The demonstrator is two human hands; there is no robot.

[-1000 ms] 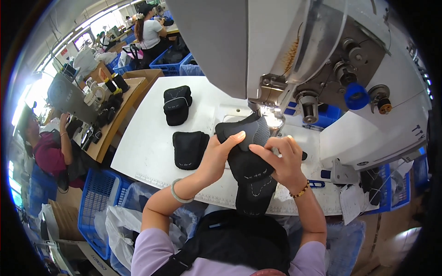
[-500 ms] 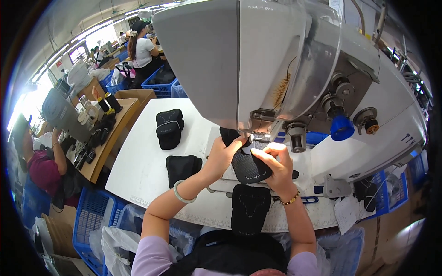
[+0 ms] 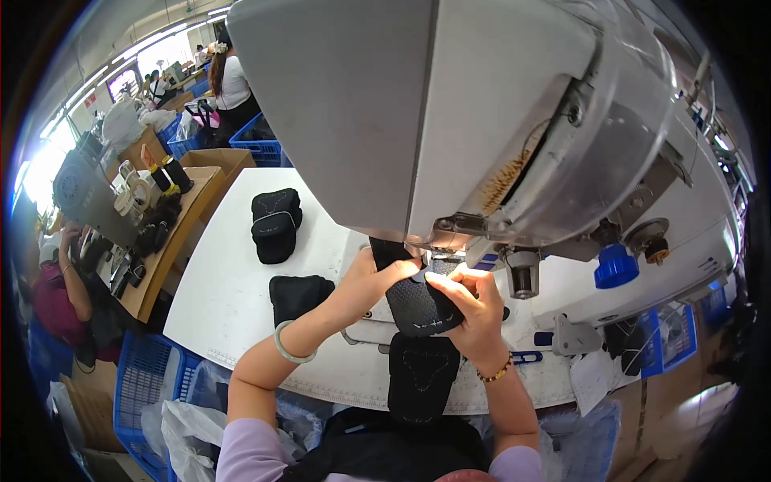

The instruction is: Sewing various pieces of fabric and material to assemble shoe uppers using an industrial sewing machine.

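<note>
Under the head of a white sewing machine [image 3: 345,112], both my hands hold a black textured fabric piece [image 3: 419,312] with pale stitch marks along its near edge. My left hand [image 3: 377,279] grips its left side, the thumb pressed down close to the needle area. Pinching the right side, my right hand [image 3: 477,313] has thumb and forefinger near a small pale patch on the piece. The needle itself is mostly hidden. A stack of black fabric pieces [image 3: 422,377] lies just below, toward my body.
Two more stacks of black pieces, a far one [image 3: 275,226] and a nearer one [image 3: 299,299], rest on the white table [image 3: 217,273]. A blue crate [image 3: 148,402] stands left. A co-worker in maroon [image 3: 60,297] sits beside another machine [image 3: 92,197].
My view has shifted closer to the machine, so its head looks larger. Both hands stay on the fabric piece by the needle, with only slight finger movement.
</note>
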